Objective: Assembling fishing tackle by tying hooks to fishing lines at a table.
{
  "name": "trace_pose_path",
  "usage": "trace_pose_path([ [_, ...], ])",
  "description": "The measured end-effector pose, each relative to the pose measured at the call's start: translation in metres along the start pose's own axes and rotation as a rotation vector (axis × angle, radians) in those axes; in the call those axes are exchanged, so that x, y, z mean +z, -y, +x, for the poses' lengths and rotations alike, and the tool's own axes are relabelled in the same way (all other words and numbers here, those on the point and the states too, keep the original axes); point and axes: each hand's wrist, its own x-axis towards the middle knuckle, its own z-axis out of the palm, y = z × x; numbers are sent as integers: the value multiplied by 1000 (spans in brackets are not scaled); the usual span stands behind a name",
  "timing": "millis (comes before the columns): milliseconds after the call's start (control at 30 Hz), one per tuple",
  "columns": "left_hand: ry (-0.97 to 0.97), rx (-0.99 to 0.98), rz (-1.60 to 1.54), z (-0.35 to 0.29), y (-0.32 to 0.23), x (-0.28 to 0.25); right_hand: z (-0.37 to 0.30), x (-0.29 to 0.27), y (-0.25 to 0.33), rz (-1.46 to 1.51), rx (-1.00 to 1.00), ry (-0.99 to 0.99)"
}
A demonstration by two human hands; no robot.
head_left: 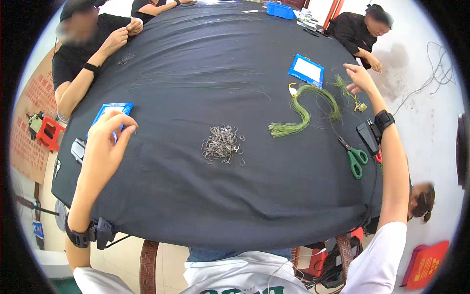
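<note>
My left hand is raised over the left edge of the table, its thumb and index finger apart with nothing seen between them. It partly covers a blue packet. At the right, my right hand reaches out with fingers stretched and apart, above a small tangle of green line with a yellow tie. Left of that hand lies a curved bundle of green fishing line, bound with a white and yellow tie at its top. A loose pile of metal fish hooks sits mid-table, apart from both hands.
Green-handled scissors and a black device lie near my right forearm. A blue-and-white packet lies behind the bundle. A blue tray stands at the far edge. Other people sit around the black-clothed table.
</note>
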Motion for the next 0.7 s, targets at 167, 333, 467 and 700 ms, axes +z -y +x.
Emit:
trace_pose_path([
  [167, 52, 9, 84, -4, 26, -10, 14, 1, -10, -180, -48, -98],
  [333, 48, 17, 280, -8, 44, -18, 27, 1, -29, -237, -434, -210],
  [467, 53, 46, 260, 2, 54, -19, -5, 9, -7, -209, -447, -254],
  [700, 169, 91, 238, 1, 61, -18, -59, 44, 52, -315, -636, -347],
])
